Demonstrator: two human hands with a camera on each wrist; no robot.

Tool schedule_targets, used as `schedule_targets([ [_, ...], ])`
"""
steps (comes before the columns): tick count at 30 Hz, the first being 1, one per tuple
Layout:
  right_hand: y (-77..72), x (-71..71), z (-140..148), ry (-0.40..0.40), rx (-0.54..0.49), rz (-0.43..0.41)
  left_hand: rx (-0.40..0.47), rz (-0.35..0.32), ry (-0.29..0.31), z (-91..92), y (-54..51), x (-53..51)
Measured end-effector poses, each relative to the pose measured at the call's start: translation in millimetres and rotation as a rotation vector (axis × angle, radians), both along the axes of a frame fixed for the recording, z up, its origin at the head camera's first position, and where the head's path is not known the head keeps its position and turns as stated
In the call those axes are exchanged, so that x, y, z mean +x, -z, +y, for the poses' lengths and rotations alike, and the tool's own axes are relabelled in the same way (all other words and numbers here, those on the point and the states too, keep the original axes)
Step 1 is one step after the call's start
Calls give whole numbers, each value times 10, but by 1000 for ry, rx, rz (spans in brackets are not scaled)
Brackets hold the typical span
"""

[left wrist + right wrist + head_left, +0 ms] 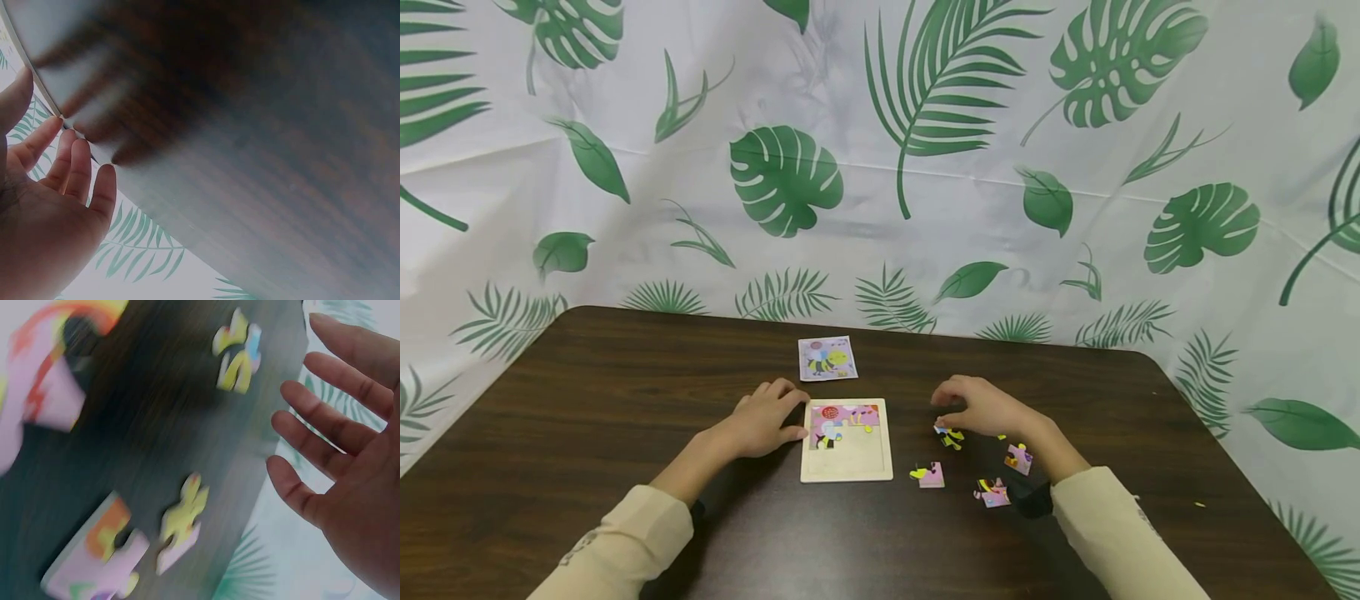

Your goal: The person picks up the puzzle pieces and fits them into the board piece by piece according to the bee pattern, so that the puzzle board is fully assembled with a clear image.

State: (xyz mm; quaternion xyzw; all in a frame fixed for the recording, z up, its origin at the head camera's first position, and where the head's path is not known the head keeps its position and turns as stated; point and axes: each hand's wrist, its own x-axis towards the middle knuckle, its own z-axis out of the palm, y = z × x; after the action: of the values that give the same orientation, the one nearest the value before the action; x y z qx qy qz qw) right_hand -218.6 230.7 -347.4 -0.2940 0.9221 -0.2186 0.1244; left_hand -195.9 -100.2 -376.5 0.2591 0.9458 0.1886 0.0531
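A square wooden puzzle tray [847, 475] lies on the dark table, its upper part filled with joined pink picture pieces [846, 417]. My left hand [767, 418] rests at the tray's left edge, thumb and fingertips against the rim; in the left wrist view the fingers [80, 165] look loosely extended. Just above a yellow-and-black jigsaw piece [951, 437] hovers my right hand [988, 406]. Its fingers are spread and slightly bent in the right wrist view, holding nothing, apart from that same piece [237, 356].
Loose jigsaw pieces lie around the right forearm: a pink-and-yellow one [931, 475], a pink one with stripes [994, 492] and a pink-and-orange corner [1019, 459]. A picture card [827, 358] with a bee lies behind the tray. Leaf-printed cloth [955, 208] hangs beyond the table.
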Motion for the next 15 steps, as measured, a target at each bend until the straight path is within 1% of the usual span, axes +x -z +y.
schedule_targets([
  [7,40,42,177,8,27,-12,-4,-2,-4,-2,-4,-2],
  [11,67,59,224,14,15,-32,-3,-3,-4,-2,6,-4],
  [15,99,82,256,25,2,-27,-3,-2,-2,-2,21,-10],
])
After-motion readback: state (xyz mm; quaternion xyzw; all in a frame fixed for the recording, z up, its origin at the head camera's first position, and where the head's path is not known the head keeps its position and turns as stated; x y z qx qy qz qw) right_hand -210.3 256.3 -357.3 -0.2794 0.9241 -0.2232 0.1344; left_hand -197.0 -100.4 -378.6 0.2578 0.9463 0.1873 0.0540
